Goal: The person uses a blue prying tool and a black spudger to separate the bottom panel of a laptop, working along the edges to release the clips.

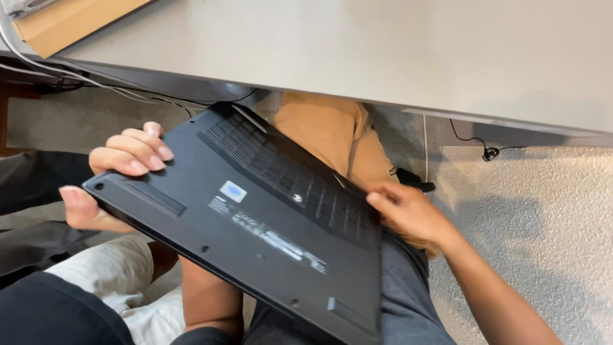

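Our left-hand fingers are curled over the upper-left corner of the black laptop, pressed close together on its underside, while the thumb sits below the edge at about eight o'clock, so we are pinching that corner between thumb and fingers. Our right hand rests at the laptop's right edge, around three o'clock from its middle; its fingers are bent against the rim, but we cannot tell how far they wrap behind, since the body of the machine hides them.

The laptop lies bottom-up over our lap, vents and rubber strip facing us, tilted with its far edge raised toward the grey table at twelve o'clock. Its long axis runs from the left hand at ten o'clock down to the near corner at five o'clock. We judge both hands equally engaged: the left holds a corner of the short side, the right steadies the rim by the vents. A small pale sticker sits near the middle of the base. Beyond, at one o'clock, a tan cloth shows under the table edge, and the floor carpet spreads to three o'clock.
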